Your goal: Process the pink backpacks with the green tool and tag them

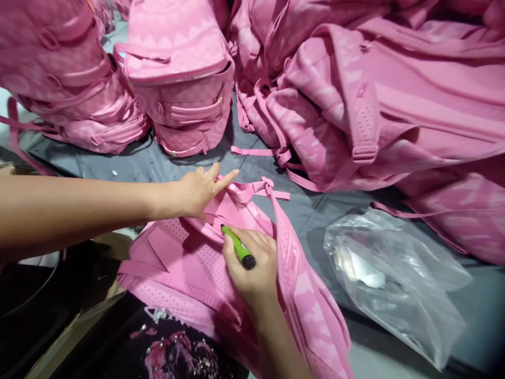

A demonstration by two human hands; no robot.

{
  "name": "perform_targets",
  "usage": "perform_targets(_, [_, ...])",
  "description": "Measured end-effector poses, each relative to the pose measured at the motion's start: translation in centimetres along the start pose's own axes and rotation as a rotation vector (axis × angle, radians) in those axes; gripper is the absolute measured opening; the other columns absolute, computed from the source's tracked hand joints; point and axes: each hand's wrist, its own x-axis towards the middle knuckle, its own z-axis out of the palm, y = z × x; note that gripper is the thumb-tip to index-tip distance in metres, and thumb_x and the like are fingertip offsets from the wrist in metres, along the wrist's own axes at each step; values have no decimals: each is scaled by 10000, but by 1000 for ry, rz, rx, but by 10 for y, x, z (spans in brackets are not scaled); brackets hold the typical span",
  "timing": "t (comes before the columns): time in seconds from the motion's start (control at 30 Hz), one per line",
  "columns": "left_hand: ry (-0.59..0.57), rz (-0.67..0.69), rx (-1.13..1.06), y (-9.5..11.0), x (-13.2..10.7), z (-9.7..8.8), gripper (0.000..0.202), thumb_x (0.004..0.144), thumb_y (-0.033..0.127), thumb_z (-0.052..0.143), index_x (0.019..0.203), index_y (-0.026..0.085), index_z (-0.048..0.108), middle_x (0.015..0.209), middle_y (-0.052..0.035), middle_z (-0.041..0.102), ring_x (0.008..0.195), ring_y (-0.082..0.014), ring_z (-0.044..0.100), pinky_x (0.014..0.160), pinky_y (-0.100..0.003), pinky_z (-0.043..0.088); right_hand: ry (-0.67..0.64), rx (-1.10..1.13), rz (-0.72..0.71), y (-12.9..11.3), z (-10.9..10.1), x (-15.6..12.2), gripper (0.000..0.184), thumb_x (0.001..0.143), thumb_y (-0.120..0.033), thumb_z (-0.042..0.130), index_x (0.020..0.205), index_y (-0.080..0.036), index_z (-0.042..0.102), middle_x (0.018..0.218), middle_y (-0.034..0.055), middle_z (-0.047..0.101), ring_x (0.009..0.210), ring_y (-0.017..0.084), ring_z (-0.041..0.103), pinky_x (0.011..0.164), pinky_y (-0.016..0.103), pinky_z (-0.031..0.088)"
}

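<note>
A pink backpack [236, 273] lies in front of me with its straps and perforated back padding facing up. My right hand [256, 263] is closed around a green marker [238, 246] with a black end. The marker's dark tip points at the bag's fabric; whether it touches is hard to tell. Across the upper end of the backpack rests my left hand [199, 192], its visible fingers spread apart. A strap end and a buckle lie just right of those fingers. The left palm and thumb are mostly hidden.
Pink camouflage backpacks [426, 95] are heaped at the right and back. A checked pink backpack [177, 79] stands upright behind my left hand, beside a stack of pink bags [74, 79]. A clear plastic bag [402, 284] with pale pieces inside lies on the grey table cover [311, 221].
</note>
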Motion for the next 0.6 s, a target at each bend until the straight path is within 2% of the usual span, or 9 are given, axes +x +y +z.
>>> perform_targets(0.07, [32, -13, 14, -3, -3, 7, 1260, 651, 441, 792, 1537, 209, -72, 1527, -284, 173, 1174, -409, 489, 841, -418, 504, -13, 42, -3, -1, 2, -2, 153, 875, -247, 589, 935, -186, 716, 859, 29, 722, 794, 200, 637, 787, 370, 404])
perform_targets(0.17, [84, 62, -23, -13, -2, 17, 1120, 712, 313, 710, 1539, 206, -37, 1476, -244, 282, 1150, -361, 514, 847, -391, 500, -39, 82, 2, 1, 1, -3, 149, 881, -248, 587, 942, -200, 714, 870, 19, 720, 814, 196, 635, 797, 365, 402])
perform_targets(0.23, [108, 146, -91, -21, -2, 23, 1065, 725, 282, 672, 1536, 239, -17, 1485, -199, 287, 1197, -336, 499, 904, -382, 480, -49, 96, -4, 3, -1, -2, 153, 889, -257, 581, 954, -210, 711, 885, 13, 722, 826, 192, 637, 801, 360, 399])
perform_targets(0.3, [140, 181, -167, -26, -6, 27, 1040, 727, 256, 656, 1529, 279, -6, 1529, -163, 235, 1274, -314, 459, 971, -368, 447, -46, 89, -17, 5, -4, -2, 159, 900, -263, 567, 952, -209, 708, 891, 15, 724, 827, 187, 641, 800, 357, 393])
perform_targets(0.37, [192, 118, -251, -27, -13, 29, 1033, 742, 275, 649, 1525, 276, -24, 1561, -165, 180, 1324, -301, 431, 997, -354, 430, -49, 70, -27, 5, -6, -1, 166, 907, -266, 555, 949, -204, 703, 894, 20, 725, 826, 186, 647, 795, 357, 384])
perform_targets(0.4, [209, 46, -290, -26, -17, 29, 1035, 752, 306, 647, 1524, 254, -41, 1553, -184, 202, 1313, -301, 450, 984, -353, 439, -54, 59, -33, 5, -6, -1, 168, 908, -266, 552, 954, -202, 700, 898, 22, 725, 827, 187, 649, 793, 358, 380])
perform_targets(0.5, [128, -136, -348, -22, -25, 23, 1019, 774, 367, 629, 1517, 135, -28, 1339, -219, 503, 1139, -303, 594, 871, -354, 487, -66, 31, -53, 7, -4, 0, 169, 907, -271, 553, 977, -204, 691, 910, 25, 723, 833, 192, 653, 794, 361, 367])
perform_targets(0.53, [74, -150, -342, -21, -25, 21, 997, 772, 350, 626, 1511, 100, 4, 1235, -206, 580, 1075, -302, 625, 837, -350, 492, -64, 25, -60, 8, -3, 0, 169, 906, -273, 553, 983, -206, 688, 909, 23, 723, 834, 193, 653, 791, 359, 365])
perform_targets(0.6, [-4, -114, -325, -24, -22, 17, 973, 753, 302, 628, 1498, 54, 55, 1129, -190, 636, 1016, -296, 644, 802, -329, 491, -36, 18, -60, 10, -1, 0, 159, 901, -279, 560, 981, -207, 677, 895, 19, 721, 812, 188, 652, 780, 353, 369])
